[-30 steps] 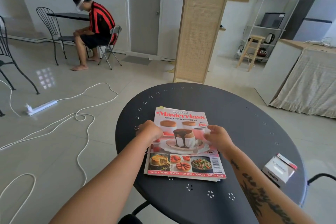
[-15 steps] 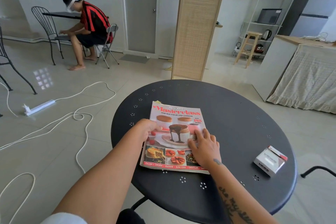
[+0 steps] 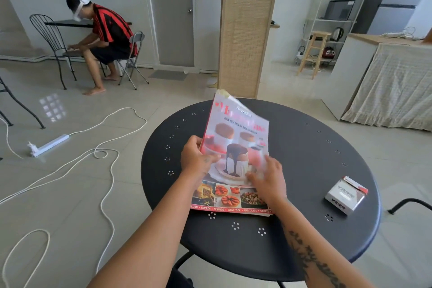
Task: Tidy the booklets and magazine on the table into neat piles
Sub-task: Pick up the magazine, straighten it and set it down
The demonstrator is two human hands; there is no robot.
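My left hand (image 3: 196, 159) pinches the left edge of the cookbook magazine (image 3: 236, 147), tilting its far end up off the round black table (image 3: 315, 159); my right hand (image 3: 268, 179) lies fingers spread on the cover. A small white box (image 3: 346, 195) sits well apart to the right

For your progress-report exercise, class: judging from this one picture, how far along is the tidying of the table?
Done: nothing shows as a finished pile on the round black metal table. In hand: the left hand grips the spine edge of the glossy dessert-cover cookbook magazine, its far end tilted up, while the right hand rests on its cover. Left: laying it flat and squared. Booklets aren't visible; a small white carton sits apart.
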